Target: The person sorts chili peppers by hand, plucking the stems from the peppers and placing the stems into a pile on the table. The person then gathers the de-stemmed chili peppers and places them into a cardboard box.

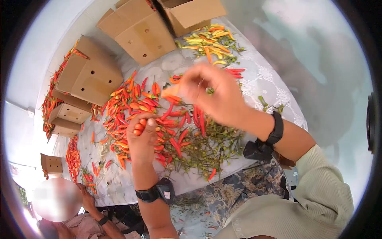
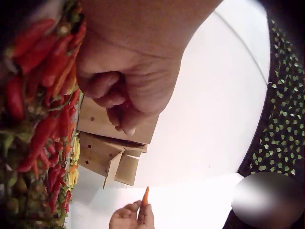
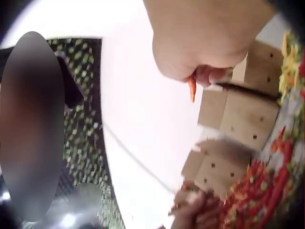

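Note:
Over the chilli-covered table, my right hand (image 1: 217, 93) pinches an orange chilli pepper (image 3: 192, 88) between thumb and fingers, its pointed end sticking out. The same chilli shows at the bottom of the left wrist view. My left hand (image 1: 142, 141) is curled around several red-orange chillies (image 1: 140, 126), whose rounded ends peek out between thumb and fingers. Loose red and orange chillies (image 1: 119, 115) lie in a heap beyond the left hand. Below the right hand spreads a pile of green stems (image 1: 215, 149), with red chillies (image 1: 175, 147) along its left side.
Yellow chillies (image 1: 211, 42) lie at the table's far end. Cardboard boxes (image 1: 93, 73) line the left side, some filled with red chillies, and a larger box (image 1: 139, 34) stands farther back. Another person's hand (image 1: 86, 195) is at the table's lower left edge.

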`<state>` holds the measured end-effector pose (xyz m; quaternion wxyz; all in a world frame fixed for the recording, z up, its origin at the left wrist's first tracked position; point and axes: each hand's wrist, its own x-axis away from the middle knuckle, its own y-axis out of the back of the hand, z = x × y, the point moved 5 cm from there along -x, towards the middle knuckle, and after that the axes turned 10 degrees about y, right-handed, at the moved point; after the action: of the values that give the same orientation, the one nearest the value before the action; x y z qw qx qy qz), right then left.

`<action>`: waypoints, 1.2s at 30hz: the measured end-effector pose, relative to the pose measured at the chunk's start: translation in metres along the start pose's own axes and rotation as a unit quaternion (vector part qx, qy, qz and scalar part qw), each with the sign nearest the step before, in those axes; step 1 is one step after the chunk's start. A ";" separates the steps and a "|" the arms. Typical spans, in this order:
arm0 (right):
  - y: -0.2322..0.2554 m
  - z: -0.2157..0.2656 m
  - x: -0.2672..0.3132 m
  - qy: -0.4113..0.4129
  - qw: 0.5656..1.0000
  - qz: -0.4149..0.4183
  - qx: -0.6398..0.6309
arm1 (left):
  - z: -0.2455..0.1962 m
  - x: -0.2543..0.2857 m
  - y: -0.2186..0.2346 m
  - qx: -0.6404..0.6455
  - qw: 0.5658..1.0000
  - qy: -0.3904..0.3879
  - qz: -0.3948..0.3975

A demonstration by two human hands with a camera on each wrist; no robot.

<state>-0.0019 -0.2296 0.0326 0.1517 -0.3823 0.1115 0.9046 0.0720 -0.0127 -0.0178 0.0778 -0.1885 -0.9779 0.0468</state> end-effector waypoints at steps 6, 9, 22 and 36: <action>0.155 0.012 -0.010 -0.035 0.975 -0.203 0.087 | 0.000 -0.001 -0.004 0.047 0.999 -0.007 0.025; 0.243 0.034 0.040 -0.070 0.924 -0.275 0.256 | 0.002 -0.002 -0.002 0.022 1.000 -0.015 0.006; 0.370 -0.002 0.320 -0.460 0.795 -0.065 0.390 | 0.003 -0.008 0.009 0.164 0.986 0.012 -0.037; 0.151 0.013 0.057 -0.084 0.928 0.005 0.363 | 0.000 -0.010 0.016 0.140 0.990 -0.009 -0.018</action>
<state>-0.1027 -0.3554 0.0136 0.2842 -0.2237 0.4209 0.8319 0.0868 -0.0015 -0.0215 0.0954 -0.1579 -0.9655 0.1837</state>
